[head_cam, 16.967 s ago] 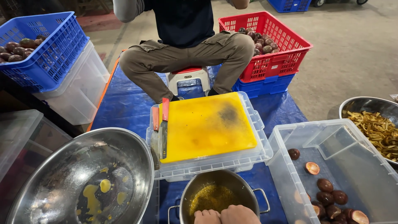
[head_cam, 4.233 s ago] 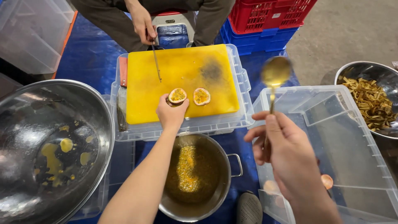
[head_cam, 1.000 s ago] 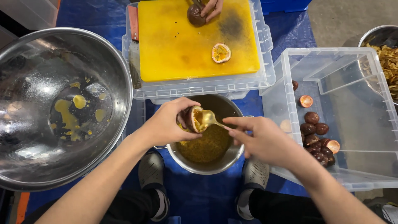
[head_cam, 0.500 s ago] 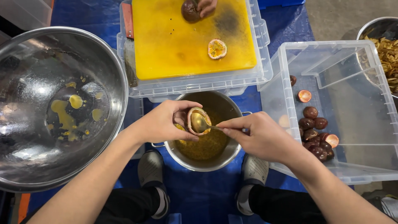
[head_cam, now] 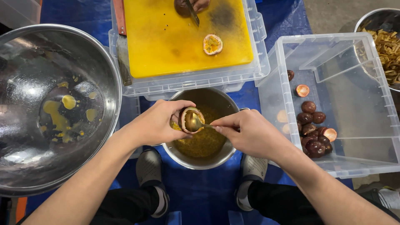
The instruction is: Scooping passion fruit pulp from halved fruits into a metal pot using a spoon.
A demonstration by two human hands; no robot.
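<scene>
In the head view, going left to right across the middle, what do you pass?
Big steel bowl → left hand → passion fruit half → spoon → right hand → clear plastic bin.

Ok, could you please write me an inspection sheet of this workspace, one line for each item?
Surface: blue tarp covers the ground under everything.
Job's things: halved passion fruit over the steel pot of yellow pulp; spoon sits in the half.
Clutter: another fruit half on the yellow cutting board; clear bin holds scooped shells; large steel bowl with pulp smears; a second bowl of peel strips at the right edge.
Grippers: left hand holds the fruit half; right hand holds the spoon handle.
Cables: nothing seen.
Surroundings: another person's hand cuts a fruit with a knife at the board's far edge.
</scene>
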